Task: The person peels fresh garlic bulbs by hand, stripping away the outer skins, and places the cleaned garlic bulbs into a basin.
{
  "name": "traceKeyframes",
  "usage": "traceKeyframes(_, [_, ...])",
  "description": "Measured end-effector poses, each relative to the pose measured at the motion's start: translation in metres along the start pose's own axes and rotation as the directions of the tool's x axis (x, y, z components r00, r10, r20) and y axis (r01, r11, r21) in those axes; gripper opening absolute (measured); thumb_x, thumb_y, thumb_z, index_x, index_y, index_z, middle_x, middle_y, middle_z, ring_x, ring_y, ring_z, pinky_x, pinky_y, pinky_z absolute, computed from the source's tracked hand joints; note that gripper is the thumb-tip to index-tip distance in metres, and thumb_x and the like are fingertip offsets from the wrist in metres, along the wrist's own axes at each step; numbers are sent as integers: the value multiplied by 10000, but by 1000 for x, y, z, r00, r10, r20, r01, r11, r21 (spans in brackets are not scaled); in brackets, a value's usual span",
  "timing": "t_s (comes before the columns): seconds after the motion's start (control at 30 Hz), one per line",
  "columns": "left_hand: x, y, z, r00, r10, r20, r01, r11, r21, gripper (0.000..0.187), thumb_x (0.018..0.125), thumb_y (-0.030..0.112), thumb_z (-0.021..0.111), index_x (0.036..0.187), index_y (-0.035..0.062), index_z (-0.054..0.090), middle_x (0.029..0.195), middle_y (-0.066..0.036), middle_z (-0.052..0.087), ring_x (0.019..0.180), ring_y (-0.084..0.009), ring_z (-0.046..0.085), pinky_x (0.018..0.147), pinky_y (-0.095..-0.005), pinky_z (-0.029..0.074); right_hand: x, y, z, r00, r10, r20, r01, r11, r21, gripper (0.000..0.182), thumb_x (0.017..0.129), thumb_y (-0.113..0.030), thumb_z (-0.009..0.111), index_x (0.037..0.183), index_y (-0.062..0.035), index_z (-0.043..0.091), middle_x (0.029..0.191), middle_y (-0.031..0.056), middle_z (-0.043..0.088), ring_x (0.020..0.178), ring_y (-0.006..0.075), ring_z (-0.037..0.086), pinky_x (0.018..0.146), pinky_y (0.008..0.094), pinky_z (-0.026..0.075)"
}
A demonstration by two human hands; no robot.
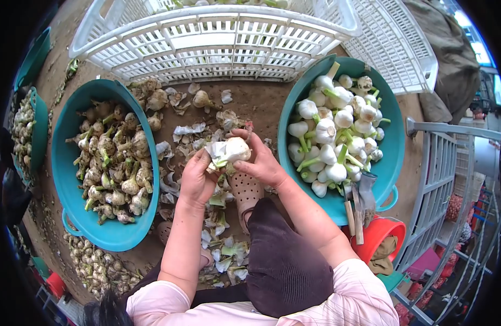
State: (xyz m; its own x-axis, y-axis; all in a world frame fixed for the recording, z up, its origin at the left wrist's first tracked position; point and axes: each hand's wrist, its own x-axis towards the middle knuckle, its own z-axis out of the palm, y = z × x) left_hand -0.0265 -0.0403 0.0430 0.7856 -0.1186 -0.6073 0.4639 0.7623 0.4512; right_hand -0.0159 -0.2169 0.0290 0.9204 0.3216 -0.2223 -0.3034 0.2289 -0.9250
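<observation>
Both hands meet at one garlic bulb [238, 148], held above the littered floor between two teal tubs. My right hand [265, 165] grips the round end of the bulb, thumb below and fingers behind. At the stalk end, my left hand [199, 176] pinches the loose white skin and green stalk. The left tub [120, 239] holds dirty, unpeeled garlic bulbs [112, 155]. In the right tub [287, 163] lie cleaned white garlic bulbs [337, 122] with short green stalks.
A white plastic crate [207, 46] stands ahead. Tools with wooden handles [355, 217] rest at the right tub's rim, above a red bucket [378, 233]. Peeled skins [229, 252] litter the floor around a clog-covered foot [246, 193]. Loose bulbs [101, 269] lie lower left.
</observation>
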Motion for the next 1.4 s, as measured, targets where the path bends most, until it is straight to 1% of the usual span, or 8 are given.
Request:
traceKeyframes(0.17, [14, 25, -9, 920, 253, 299, -380, 395, 836, 231, 915, 195, 594, 1044, 4, 592, 911, -51, 633, 832, -152, 603, 708, -293, 477, 1, 15, -2, 981, 16, -195, -78, 946, -314, 738, 736, -335, 795, 1290, -12, 431, 1124, 110, 598, 1029, 183, 585, 908, 313, 468])
traceKeyframes(0.57, [8, 21, 4, 477, 402, 782, -561, -545, 623, 154, 759, 7, 620, 908, 20, 584, 864, -116, 619, 788, -320, 584, 675, -396, 461, -3, -22, 16, 977, -93, -192, -57, 752, -656, 645, 707, -334, 792, 1189, -3, 521, 1077, 165, 619, 1003, 285, 609, 889, 340, 466])
traceKeyframes(0.73, [23, 23, -27, 739, 490, 462, -513, -37, 858, 67, 884, 90, 578, 917, 31, 574, 776, -70, 588, 669, -239, 585, 578, -307, 434, -5, -25, 5, 971, -237, 36, 194, 688, -700, 637, 654, -145, 784, 1208, 6, 510, 1147, 134, 582, 1020, 222, 594, 904, 299, 459])
traceKeyframes(0.8, [40, 47, -71, 982, 111, -156, -83, 981, 173, 109, 927, 142, 546, 902, 48, 595, 764, -27, 581, 633, -153, 562, 560, -253, 429, -14, -24, 1, 972, -231, 43, 229, 885, -405, 666, 621, -97, 779, 1214, 14, 498, 1168, 90, 575, 1028, 170, 577, 932, 296, 446])
traceKeyframes(1.0, [-2, 30, -5, 915, -24, 403, -401, 45, 915, 451, 848, 81, 586, 1291, 39, 513, 1132, -149, 591, 1081, -275, 546, 959, -365, 408, -23, -34, -13, 988, 123, -96, -71, 901, 427, 750, 832, -598, 550, 1243, 26, 481, 943, 119, 642, 809, 186, 635, 745, 294, 513])
traceKeyframes(1.23, [10, 14, 24, 784, 262, 562, -620, 327, 713, 270, 809, 15, 615, 1078, 6, 602, 1009, -116, 584, 966, -227, 574, 880, -329, 451, -14, -7, 6, 908, 405, -109, -300, 809, 506, 543, 918, -601, 411, 1093, -118, 588, 857, 19, 605, 709, 109, 555, 605, 237, 445])
traceKeyframes(1.33, [15, 15, 19, 821, 291, 490, -570, 436, 696, 80, 798, -55, 609, 865, -12, 604, 878, -58, 587, 821, -142, 583, 761, -255, 471, -11, -9, 7, 989, -98, -111, 37, 889, -456, 392, 910, -297, 619, 1163, -7, 542, 979, 51, 595, 874, 126, 570, 768, 272, 477])
traceKeyframes(1.4, [11, 9, 21, 755, 297, 585, -656, 374, 656, 101, 811, -58, 610, 901, -14, 603, 872, -54, 585, 829, -135, 576, 742, -236, 460, -18, 14, 17, 993, 117, -36, -116, 993, 22, 357, 913, -196, 618, 1198, 6, 540, 1008, 39, 601, 907, 110, 566, 784, 256, 475])
